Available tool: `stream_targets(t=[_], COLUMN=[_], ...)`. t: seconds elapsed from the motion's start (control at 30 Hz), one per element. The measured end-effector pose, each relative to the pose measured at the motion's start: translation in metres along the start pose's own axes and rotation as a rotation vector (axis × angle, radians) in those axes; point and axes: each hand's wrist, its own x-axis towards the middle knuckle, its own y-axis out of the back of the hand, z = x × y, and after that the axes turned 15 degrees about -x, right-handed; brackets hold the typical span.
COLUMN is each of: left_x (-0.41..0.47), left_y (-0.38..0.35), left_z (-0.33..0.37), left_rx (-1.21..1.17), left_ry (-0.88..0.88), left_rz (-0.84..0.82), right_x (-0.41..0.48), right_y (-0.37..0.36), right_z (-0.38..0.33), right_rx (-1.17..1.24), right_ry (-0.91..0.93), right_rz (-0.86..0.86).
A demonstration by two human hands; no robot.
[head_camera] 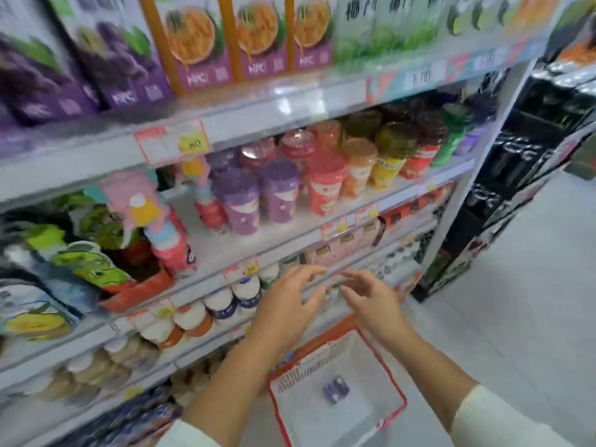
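1. Left hand (287, 304) – raised in front of the lower shelves, palm turned away from the camera. Grip apart: fingers spread and loosely bent, thumb held off from them. It holds nothing, and no contact with any product is visible.
2. Right hand (374, 301) – at the same height, just beside the left. Grip apart as well: fingers fanned and pointing toward the left hand, nothing between them.
3. The fingertips of the two hands are near each other but do not touch. Small items show through the gap, too blurred to identify.
4. White-capped bottles (246, 290) stand in a row on the shelf just left of the left hand, behind it. They are upright and apart from the fingers.
5. A price tag (248, 269) sits on the shelf edge directly above that row.
6. A red-rimmed basket (382, 366) is below both forearms. Two small purple cartons (337, 388) lie side by side on its white bottom.
7. Purple cups (277, 191) are on the shelf above, well apart from the hands. Juice cartons (193, 37) are on the top shelf.
8. The frame is motion-blurred, so the labels cannot be read.
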Motion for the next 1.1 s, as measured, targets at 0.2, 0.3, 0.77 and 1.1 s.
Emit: stream_targets(t=[0.2, 0.3, 0.77, 1.1], left_x=[-0.031, -0.049, -0.059, -0.047], left_y=[0.077, 0.122, 0.321, 0.349], left_z=[0.065, 0.087, 0.115, 0.081], left_rx=[0.060, 0.096, 0.522, 0.704], left_ry=[-0.129, -0.208, -0.425, -0.460], left_rz=[0.217, 0.353, 0.808, 0.728], right_x=[-0.019, -0.028, -0.025, 0.001], right_y=[0.045, 0.050, 0.045, 0.039], right_z=[-0.114, -0.169, -0.413, -0.496], right_rx=[0.019, 0.000, -0.365, -0.881], right_ry=[0.295, 0.454, 1.063, 0.908], right_rz=[-0.035, -0.041, 0.475, 0.348])
